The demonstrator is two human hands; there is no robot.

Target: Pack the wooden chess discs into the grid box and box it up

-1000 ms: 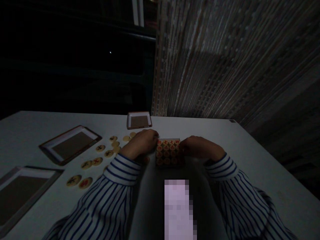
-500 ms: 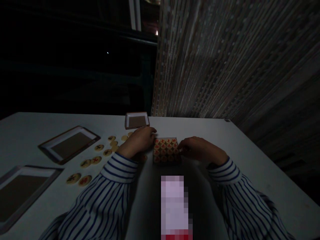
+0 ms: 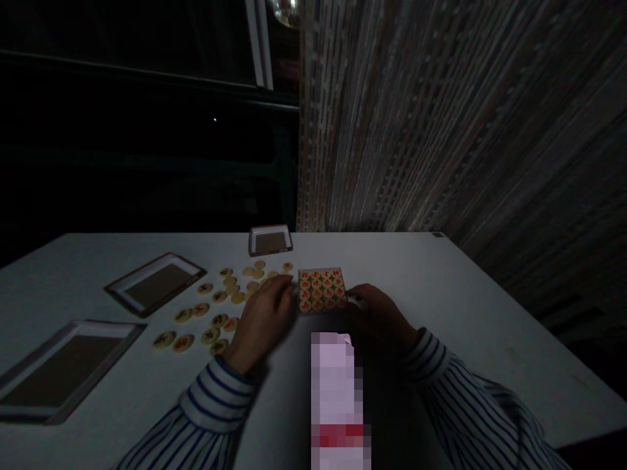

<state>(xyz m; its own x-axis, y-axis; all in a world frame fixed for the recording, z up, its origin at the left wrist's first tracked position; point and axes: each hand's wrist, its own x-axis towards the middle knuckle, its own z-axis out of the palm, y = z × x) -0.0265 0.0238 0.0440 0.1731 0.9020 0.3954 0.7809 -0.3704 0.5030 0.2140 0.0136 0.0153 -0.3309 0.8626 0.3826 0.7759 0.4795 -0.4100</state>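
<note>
A small box (image 3: 322, 312) filled with rows of round pieces (image 3: 317, 292) bearing red characters sits on the white table in front of me. My left hand (image 3: 267, 313) is close to the box's left side, its fingers bent; what its fingertips hold, if anything, cannot be made out. At the box's right edge is my right hand (image 3: 379, 312), fingers curled and dark, the fingertips touching or nearly touching the box. Loose round pieces (image 3: 219, 296) lie scattered beyond and left of my left hand, some with dark or red characters, some plain.
On the white table (image 3: 392, 258) are a small tray (image 3: 270, 243) at the back, a larger one (image 3: 157, 281) at the left and another (image 3: 73, 365) at the near left. A beaded curtain (image 3: 372, 117) hangs behind. A pixelated patch covers the bottom centre.
My left hand has drawn back toward me, uncovering more loose pieces. My right hand has shifted slightly lower beside the box. The view has moved a little.
</note>
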